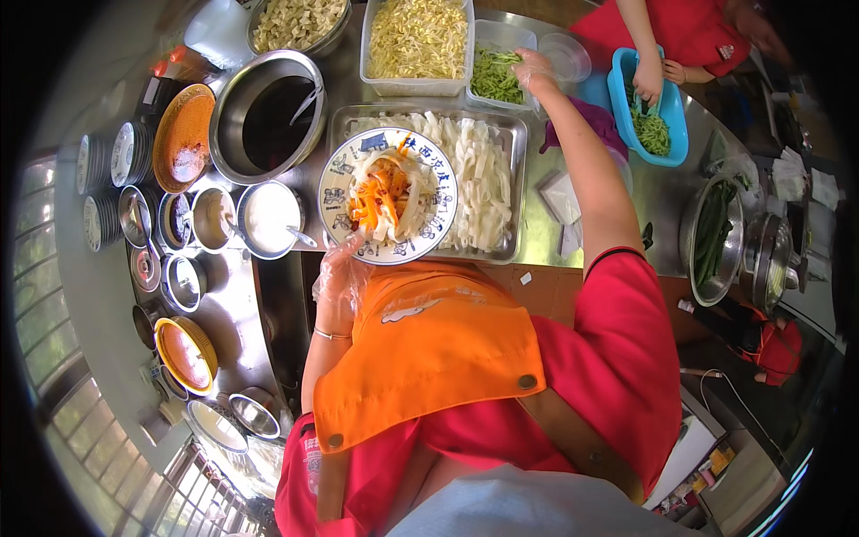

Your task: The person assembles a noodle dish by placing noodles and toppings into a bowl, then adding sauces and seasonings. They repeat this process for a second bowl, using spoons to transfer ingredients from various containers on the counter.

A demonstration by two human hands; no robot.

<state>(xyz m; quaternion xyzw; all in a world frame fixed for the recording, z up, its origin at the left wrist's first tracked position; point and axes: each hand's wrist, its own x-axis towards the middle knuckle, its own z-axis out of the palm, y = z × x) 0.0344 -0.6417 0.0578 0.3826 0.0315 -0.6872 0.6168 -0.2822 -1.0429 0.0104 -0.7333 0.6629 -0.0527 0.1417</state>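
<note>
My left hand [345, 265], in a clear plastic glove, grips the near edge of a round white plate [429, 238] with blue printed figures and writing. Flat noodles [406, 228] lie on the plate, topped with orange-red chili sauce [376, 194]. The plate sits over the left part of a steel tray [518, 194] of wide white noodles [473, 181]. Farther off, my gloved right hand [537, 72] reaches into a clear plastic tub [510, 33] of shredded cucumber [496, 77]. Its fingers are closed on some green shreds.
A bean sprout tub [417, 84] and a steel bowl of dark liquid [221, 114] flank the tray. Sauce bowls [268, 218] with spoons stand left. Opposite, a co-worker's hand [648, 79] is in a blue basket [671, 151] of green shreds. A colander [694, 228] stands right.
</note>
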